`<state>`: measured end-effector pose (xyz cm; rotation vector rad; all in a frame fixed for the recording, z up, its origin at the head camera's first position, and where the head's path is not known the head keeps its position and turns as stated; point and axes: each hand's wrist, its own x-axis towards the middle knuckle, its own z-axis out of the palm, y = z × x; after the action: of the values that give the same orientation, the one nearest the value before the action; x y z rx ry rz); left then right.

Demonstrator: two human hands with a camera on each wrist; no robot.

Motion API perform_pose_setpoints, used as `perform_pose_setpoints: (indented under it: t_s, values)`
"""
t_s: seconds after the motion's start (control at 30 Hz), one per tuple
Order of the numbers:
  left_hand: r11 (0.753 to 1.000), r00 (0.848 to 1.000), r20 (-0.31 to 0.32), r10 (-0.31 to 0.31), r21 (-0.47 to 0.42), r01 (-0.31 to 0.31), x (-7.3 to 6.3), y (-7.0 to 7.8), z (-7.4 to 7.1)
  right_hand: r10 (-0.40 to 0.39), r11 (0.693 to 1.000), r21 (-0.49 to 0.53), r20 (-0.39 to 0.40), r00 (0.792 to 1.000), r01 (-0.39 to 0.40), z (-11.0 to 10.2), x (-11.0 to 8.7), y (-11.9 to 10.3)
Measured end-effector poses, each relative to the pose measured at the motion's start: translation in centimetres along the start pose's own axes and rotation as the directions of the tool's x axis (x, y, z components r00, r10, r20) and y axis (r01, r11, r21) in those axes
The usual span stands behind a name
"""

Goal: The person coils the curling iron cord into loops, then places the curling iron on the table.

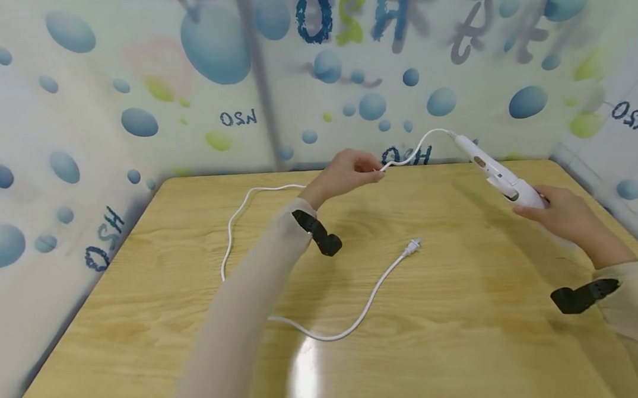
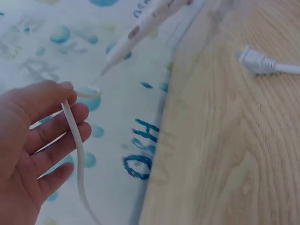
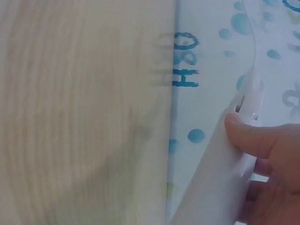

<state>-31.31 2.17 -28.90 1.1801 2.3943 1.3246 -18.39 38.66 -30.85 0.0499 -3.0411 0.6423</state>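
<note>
My right hand [image 1: 569,213] grips a white corded hair curler [image 1: 496,171] by its thick end, above the right side of the table. The cord leaves the thin far end and arcs left. In the right wrist view the thumb lies over the curler's body [image 3: 220,173]. Near the table's back edge my left hand [image 1: 347,172] pinches the white cord [image 1: 408,158] between thumb and forefinger. The left wrist view shows the cord [image 2: 78,154] hanging down past the other loosely bent fingers. The two-prong plug [image 1: 413,246] lies mid-table, and my left sleeve hides part of the cord.
The wood-grain table [image 1: 451,347] carries the rest of the cord [image 1: 231,231] in a loose loop at the left. A wall covering [image 1: 280,102] with blue and green dots and lettering stands behind it and at both sides.
</note>
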Motion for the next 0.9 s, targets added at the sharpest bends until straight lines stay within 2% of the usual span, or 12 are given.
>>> perform_pose_setpoints:
  t_s: [0.2,0.4,0.57,0.63,0.77,0.9]
  values:
    - [0.990,0.994,0.033,0.104,-0.101,-0.100,-1.9,2.8,-0.2,-0.031,0.998,0.055,-0.041,0.999,0.033,0.0,0.7,-0.4]
    - [0.976,0.983,0.100,0.156,-0.169,-0.138,-3.8,4.6,0.5,-0.056,0.990,0.124,-0.097,0.994,0.068,0.2,1.6,-1.7]
    - [0.973,0.967,0.180,0.179,-0.178,-0.147,-5.7,5.3,0.8,-0.085,0.975,0.195,-0.139,0.987,0.111,0.1,2.1,-2.5]
    - [0.971,0.953,0.235,0.192,-0.188,-0.149,-6.5,5.4,0.9,-0.093,0.966,0.226,-0.141,0.986,0.124,0.0,2.2,-2.8]
    - [0.972,0.913,0.350,0.208,-0.175,-0.154,-7.9,5.3,1.0,-0.095,0.953,0.273,-0.148,0.984,0.133,-0.4,2.1,-3.3]
    - [0.981,0.880,0.442,0.173,-0.157,-0.115,-8.7,4.6,0.9,-0.121,0.935,0.316,-0.145,0.982,0.162,-0.8,1.8,-4.2]
